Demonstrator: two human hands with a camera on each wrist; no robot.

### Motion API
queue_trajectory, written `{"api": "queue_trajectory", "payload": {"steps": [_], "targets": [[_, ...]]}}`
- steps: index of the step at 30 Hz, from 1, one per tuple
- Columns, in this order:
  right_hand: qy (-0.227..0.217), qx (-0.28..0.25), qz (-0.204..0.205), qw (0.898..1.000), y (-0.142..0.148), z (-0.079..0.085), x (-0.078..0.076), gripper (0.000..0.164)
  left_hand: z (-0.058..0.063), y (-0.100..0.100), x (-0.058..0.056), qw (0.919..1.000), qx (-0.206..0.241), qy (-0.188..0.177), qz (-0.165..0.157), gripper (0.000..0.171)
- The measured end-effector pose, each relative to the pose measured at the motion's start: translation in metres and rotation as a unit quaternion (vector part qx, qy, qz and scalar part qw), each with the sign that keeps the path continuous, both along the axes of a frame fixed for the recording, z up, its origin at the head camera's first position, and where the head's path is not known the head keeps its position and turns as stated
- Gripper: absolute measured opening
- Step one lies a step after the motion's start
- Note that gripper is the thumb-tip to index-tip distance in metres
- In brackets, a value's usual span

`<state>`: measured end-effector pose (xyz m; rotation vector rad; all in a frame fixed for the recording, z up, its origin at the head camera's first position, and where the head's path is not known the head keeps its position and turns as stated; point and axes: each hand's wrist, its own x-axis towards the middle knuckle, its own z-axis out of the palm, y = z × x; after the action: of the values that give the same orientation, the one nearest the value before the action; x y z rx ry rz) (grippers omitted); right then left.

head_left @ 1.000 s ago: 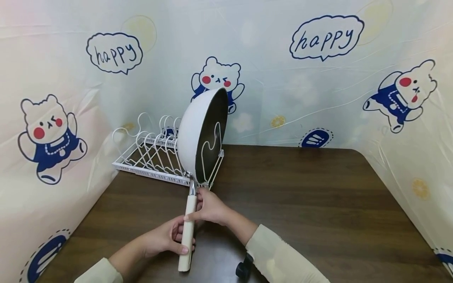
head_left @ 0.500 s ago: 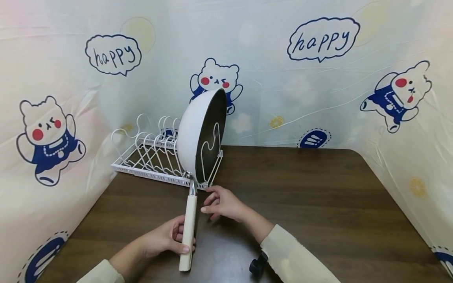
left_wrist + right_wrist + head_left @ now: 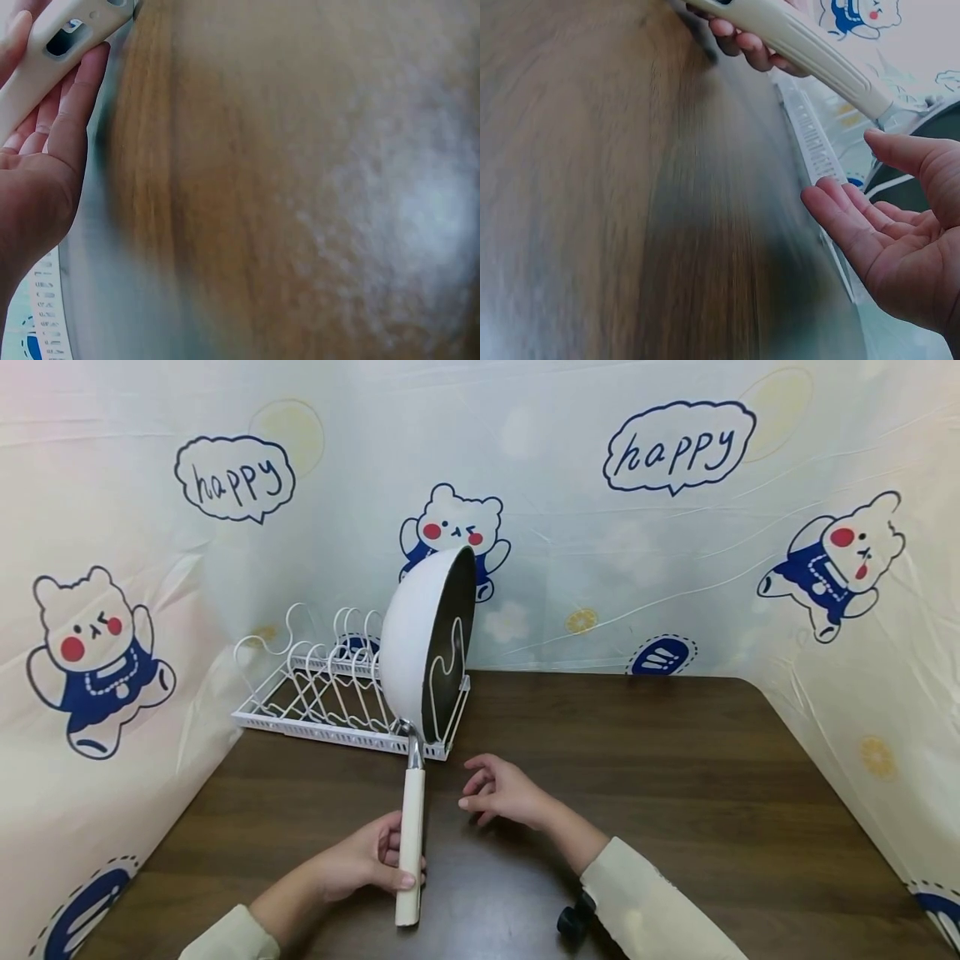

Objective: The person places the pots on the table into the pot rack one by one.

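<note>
A deep frying pan [image 3: 408,643], white outside and dark inside, stands on its side at the right end of a white wire dish rack [image 3: 322,737]. Its cream handle [image 3: 411,847] points toward me. Near the handle's lower end, my left hand [image 3: 367,864] grips it, thumb across the front and fingers behind. In the left wrist view the fingers [image 3: 71,112] lie along the handle's underside by its hanging hole. My right hand [image 3: 506,792] is off to the right of the handle, holding nothing, its fingers loosely bent. The right wrist view shows its palm [image 3: 915,262] apart from the handle.
The rack's several wire dividers [image 3: 315,681] rise left of the pan. A brown wood-grain table [image 3: 637,793] lies under everything. Behind and at both sides hangs a printed curtain [image 3: 555,552] with bears. A black knob-like piece [image 3: 573,920] sits beneath the right sleeve.
My right hand has let go of the upper handle and moved away to the right. The left hand keeps its grip, and the handle's end has swung slightly right.
</note>
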<state>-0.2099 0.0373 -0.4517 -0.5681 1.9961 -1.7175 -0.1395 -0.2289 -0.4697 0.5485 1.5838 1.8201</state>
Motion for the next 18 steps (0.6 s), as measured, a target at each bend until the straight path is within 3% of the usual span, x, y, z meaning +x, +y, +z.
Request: {"api": "queue_trajectory", "payload": {"steps": [14,18], "targets": [[0.014,0.021,-0.016,1.0,0.04,-0.003,-0.005,0.058,-0.003,0.01,-0.002,0.9993,-0.026,0.011,0.026,0.069],[0.043,0.051,-0.026,0.997,0.059,-0.001,-0.005,0.056,0.0,0.011,-0.001,0.9973,-0.051,0.042,0.033,0.06]]}}
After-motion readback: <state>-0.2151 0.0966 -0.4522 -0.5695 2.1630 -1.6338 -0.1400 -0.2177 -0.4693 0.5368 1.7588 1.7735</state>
